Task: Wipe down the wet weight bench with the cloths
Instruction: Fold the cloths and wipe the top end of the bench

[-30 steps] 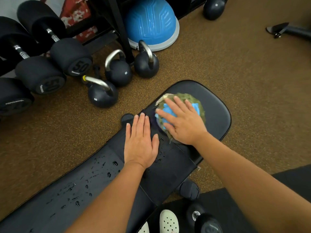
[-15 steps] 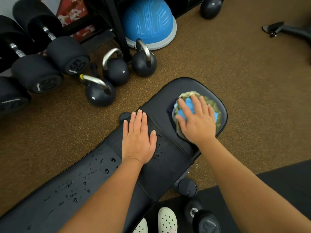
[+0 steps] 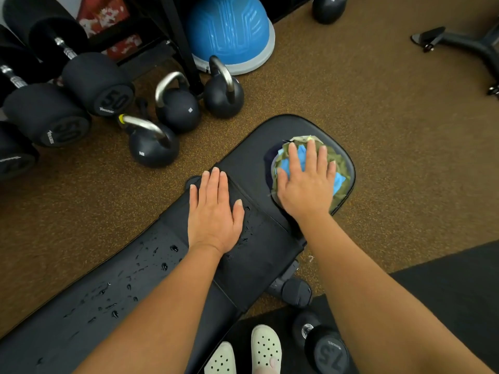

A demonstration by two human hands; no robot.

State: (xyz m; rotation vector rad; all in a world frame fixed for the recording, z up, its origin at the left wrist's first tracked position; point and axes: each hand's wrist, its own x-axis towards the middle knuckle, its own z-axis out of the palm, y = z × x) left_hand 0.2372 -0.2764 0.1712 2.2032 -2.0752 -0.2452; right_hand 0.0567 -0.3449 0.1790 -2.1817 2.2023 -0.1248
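Both hands on the weight bench point(image 3: 256, 147): right hand point(image 3: 307, 187), fingers spread, presses the cloths point(image 3: 339, 163) at two o'clock. Left hand point(image 3: 214, 214) lies flat, droplets point(image 3: 113, 300) at seven o'clock.

Bright, even indoor light falls from overhead on the black padded weight bench point(image 3: 251, 155), leaving only faint, soft-edged shadows on the floor beside it. The beads of water point(image 3: 164, 265) on its vinyl catch small white glints. Beyond the bench, the glossy blue plastic half-dome point(image 3: 229, 25) shows a broad sheen, and the curved steel kettlebell handles point(image 3: 168, 82) carry sharp highlights. Focus is crisp around the bench's middle. Far to its left, the black rubber dumbbells point(image 3: 46, 120) bulge and bow from wide-angle distortion and look slightly soft.
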